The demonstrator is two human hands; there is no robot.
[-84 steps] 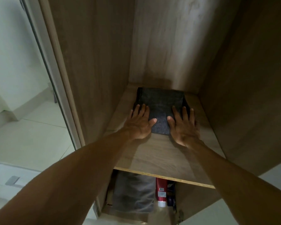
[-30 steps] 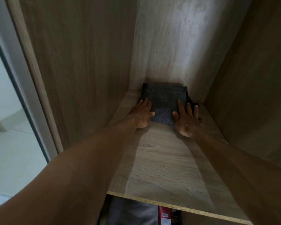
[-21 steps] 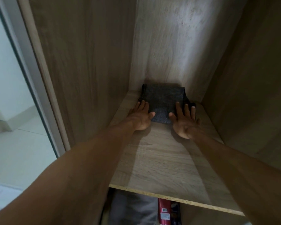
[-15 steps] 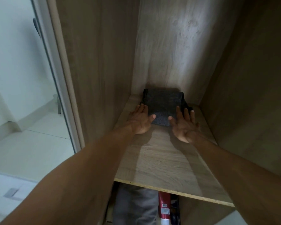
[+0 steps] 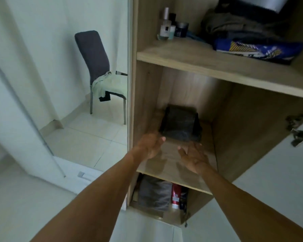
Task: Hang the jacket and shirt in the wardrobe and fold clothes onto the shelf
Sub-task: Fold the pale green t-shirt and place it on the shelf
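A folded dark grey garment (image 5: 179,125) lies at the back of the middle wooden shelf (image 5: 171,172) of the wardrobe. My left hand (image 5: 151,144) hovers just in front of its left corner, fingers apart and holding nothing. My right hand (image 5: 193,157) is lifted above the shelf in front of the garment, palm partly up, fingers spread, empty. Neither hand touches the cloth. A pale green garment (image 5: 110,82) is draped over the seat of a grey chair (image 5: 98,67) to the left of the wardrobe.
The upper shelf (image 5: 217,65) carries bottles (image 5: 166,27), a dark jar and a pile of clothes with a blue patterned item (image 5: 257,49). Below, grey folded cloth (image 5: 154,194) and a red container (image 5: 176,195) sit. An open door with a hinge (image 5: 297,131) is at right.
Both hands have come off the folded garment and drawn back toward the shelf's front. The view has pulled back and up, showing the upper shelf, chair and door.
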